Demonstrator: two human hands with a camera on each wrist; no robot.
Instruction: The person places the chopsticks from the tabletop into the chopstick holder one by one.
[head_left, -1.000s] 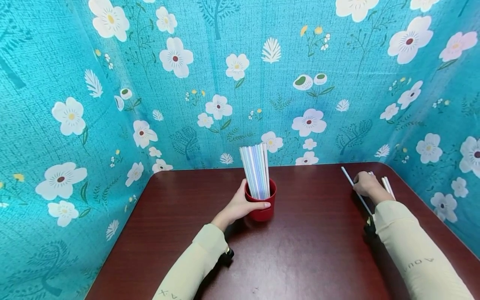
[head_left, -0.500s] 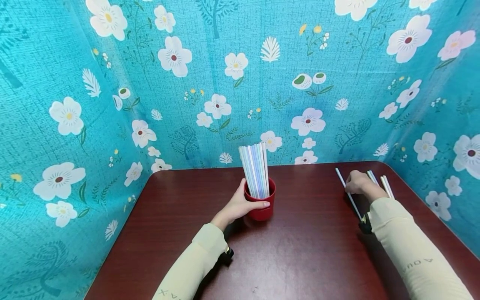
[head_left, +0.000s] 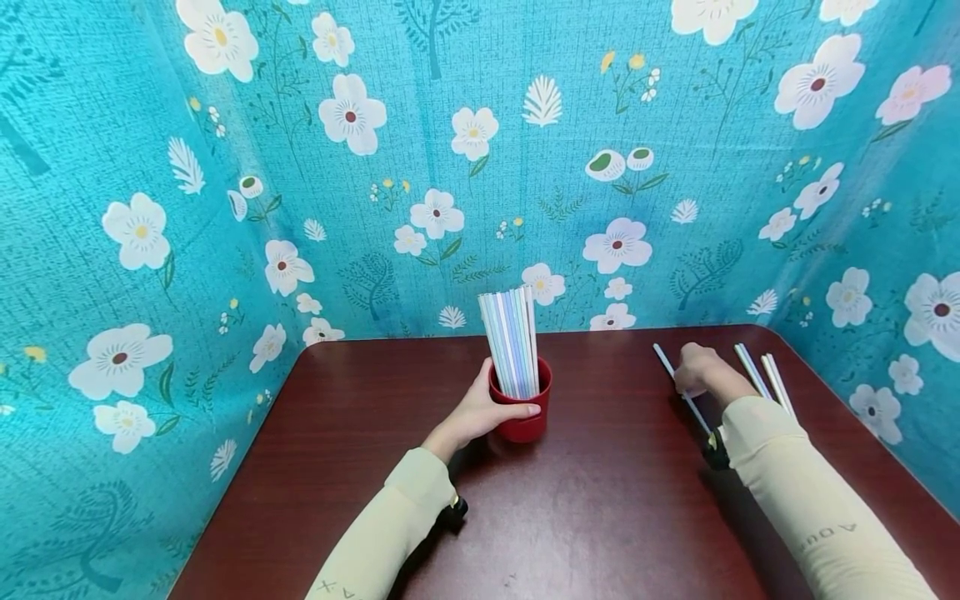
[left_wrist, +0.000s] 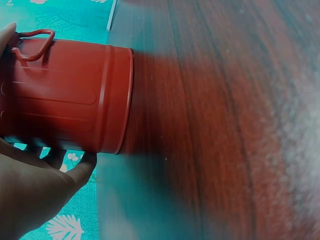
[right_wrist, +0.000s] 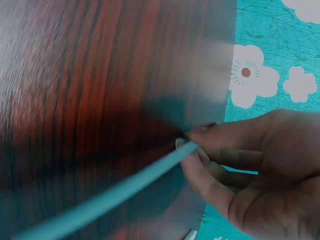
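My left hand is wrapped around a red cup, with the thumb across its near side. The cup stands upright on the table and holds a bundle of white, blue and pale green straws. In the left wrist view a small wire handle shows on the red cup, and fingers of the left hand lie along its side. At the right part of the table, my right hand pinches a light blue straw between thumb and fingertips, close over the tabletop.
Two small groups of straws lie to the right of the right hand: bluish-white straws and white straws. They rest on the dark red-brown wooden table. A turquoise flowered cloth hangs behind and at both sides.
My right hand has moved left with the light blue straw, away from the other straws, so the bluish-white group shows more. The left hand and cup have stayed in place.
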